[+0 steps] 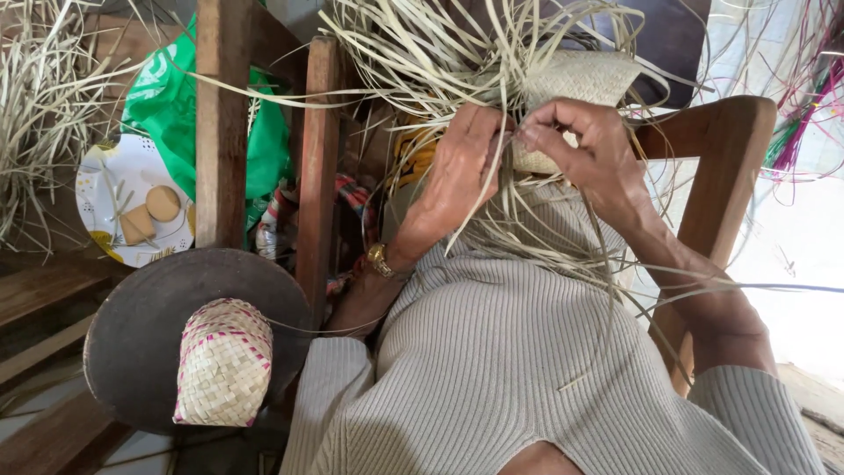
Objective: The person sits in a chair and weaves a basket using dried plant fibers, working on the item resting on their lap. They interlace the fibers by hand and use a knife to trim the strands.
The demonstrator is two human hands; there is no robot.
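At nine o'clock a loose heap of straw [35,114] lies beside a white plate [110,176] holding two tan biscuits [149,211], set on the floor within arm's reach, it seems, of the seated person. Above it, at ten o'clock, a crumpled green bag [171,97] with white print (too creased to make out) is tucked behind a wooden post [220,123]. At seven o'clock a finished pouch [224,361], pale weave with a pink border, rests on a dark round stool [132,325], probably parked there to keep it flat and out of the loose strips.

Near the centre, toward twelve o'clock, the left hand [462,167], a gold watch [380,260] on its wrist, is curled around a bundle of strips [492,202], fingers closed so the strands stay taut against the lap. Just right of it the right hand [580,141] pinches a single strip between thumb and forefinger, the other fingers half bent. Both touch the half-woven piece [585,79], held up at twelve o'clock with its unwoven ends fanning outward. At three o'clock a chair arm [730,167] curves by, and pink and green strips [804,97] hang at two o'clock.
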